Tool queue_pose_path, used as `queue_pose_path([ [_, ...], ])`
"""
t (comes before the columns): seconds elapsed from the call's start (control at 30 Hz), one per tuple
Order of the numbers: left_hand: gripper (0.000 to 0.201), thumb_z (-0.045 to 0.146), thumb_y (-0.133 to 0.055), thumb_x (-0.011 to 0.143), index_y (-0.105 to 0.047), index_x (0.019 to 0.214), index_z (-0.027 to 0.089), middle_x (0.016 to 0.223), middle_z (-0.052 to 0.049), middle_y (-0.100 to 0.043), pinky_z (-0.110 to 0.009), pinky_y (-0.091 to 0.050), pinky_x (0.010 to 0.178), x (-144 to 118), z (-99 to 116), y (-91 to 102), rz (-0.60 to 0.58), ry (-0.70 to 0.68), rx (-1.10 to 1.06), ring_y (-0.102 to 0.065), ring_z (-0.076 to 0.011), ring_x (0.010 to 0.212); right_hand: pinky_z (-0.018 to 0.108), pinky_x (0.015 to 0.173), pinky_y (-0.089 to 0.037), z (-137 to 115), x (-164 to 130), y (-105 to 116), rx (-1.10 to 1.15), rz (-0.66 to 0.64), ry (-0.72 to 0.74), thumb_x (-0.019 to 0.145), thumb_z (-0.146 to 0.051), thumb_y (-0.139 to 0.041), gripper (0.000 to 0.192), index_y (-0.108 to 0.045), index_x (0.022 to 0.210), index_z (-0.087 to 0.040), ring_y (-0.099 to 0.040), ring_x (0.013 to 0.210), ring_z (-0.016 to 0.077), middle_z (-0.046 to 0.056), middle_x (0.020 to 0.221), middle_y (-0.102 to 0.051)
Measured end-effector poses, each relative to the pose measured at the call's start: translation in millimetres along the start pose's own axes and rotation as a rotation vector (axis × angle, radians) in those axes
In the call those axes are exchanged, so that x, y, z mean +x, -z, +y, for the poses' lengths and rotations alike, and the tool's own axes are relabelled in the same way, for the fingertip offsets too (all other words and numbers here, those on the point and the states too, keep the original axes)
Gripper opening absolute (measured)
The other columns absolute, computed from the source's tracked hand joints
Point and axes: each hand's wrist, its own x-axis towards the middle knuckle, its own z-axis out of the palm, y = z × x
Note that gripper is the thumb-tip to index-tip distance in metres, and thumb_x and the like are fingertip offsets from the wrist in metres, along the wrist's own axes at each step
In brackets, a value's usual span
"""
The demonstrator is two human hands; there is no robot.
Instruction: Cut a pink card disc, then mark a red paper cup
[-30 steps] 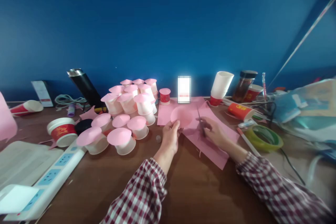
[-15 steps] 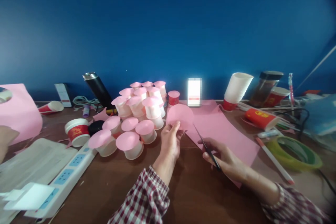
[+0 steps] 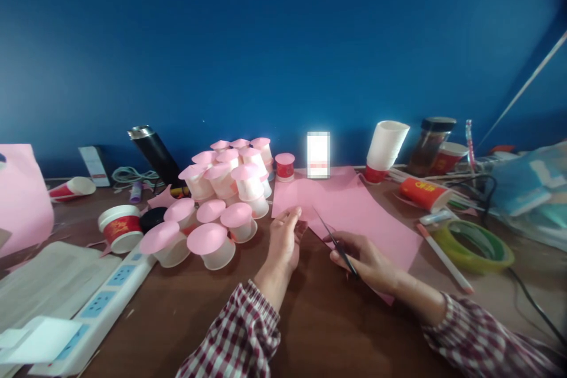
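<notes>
My left hand is closed in a pinch, thumb on top, over the near left part of a large pink paper sheet. The paper circle seen there earlier cannot be told apart from the pink behind. My right hand grips dark-handled scissors, their thin blades pointing up and left toward my left fingertips. Left of my hands stand several white paper cups topped with pink paper cones, such as the near one. A red cup with a pink top stands at the sheet's far left corner.
At left are a power strip, a red-and-white cup and a black flask. At right lie yellow-green tape, a marker and a red cup. Stacked white cups lean by the wall.
The view has turned slightly right, shifting everything left. The pink paper circle, plainly visible in my left hand before, no longer stands out. The scissors stay in my right hand.
</notes>
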Motion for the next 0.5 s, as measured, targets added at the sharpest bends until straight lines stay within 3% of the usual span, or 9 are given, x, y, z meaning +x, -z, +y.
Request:
queue_pose_path([
  [0.5,0.025,0.029,-0.080,0.059,-0.064,0.069,0.013,0.063,0.003,-0.059,-0.020,-0.046,0.058,0.9,-3.6,1.2,0.006,-0.011,0.038,-0.053,-0.0052,0.054,0.022,0.050,-0.046,8.1,1.3,2.2,-0.020,0.012,0.029,0.081,-0.041,-0.062,0.037,-0.063,0.106,-0.015,-0.051,0.057,0.0114,-0.001,0.067,-0.055],
])
